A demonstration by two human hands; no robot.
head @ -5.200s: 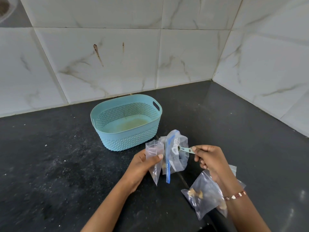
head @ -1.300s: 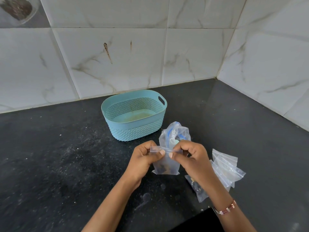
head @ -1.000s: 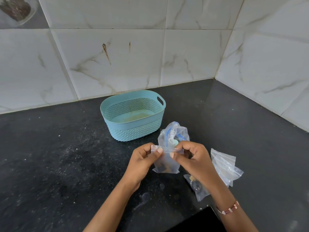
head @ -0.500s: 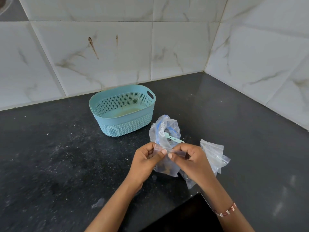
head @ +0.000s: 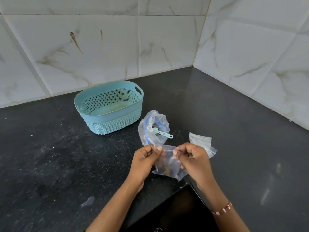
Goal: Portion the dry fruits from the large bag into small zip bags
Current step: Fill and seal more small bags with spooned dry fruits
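Both hands pinch small zip bag (head: pixel 168 162) top, left grip (head: pixel 145 162) and right grip (head: pixel 194 160) curled, large bag (head: pixel 153 129) with scoop (head: pixel 161 132) just beyond, teal basket (head: pixel 108 107) far left on worktop (head: pixel 50 164)

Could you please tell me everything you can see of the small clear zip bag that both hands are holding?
The small clear plastic zip bag hangs upright just above the black countertop, its top strip stretched between the two hands. The left hand pinches its left top corner, and the right hand pinches the right. Its film is thin, crinkled and see-through. A few brownish dry fruit pieces sit in its lower half. Whether the zip is fully sealed cannot be told.
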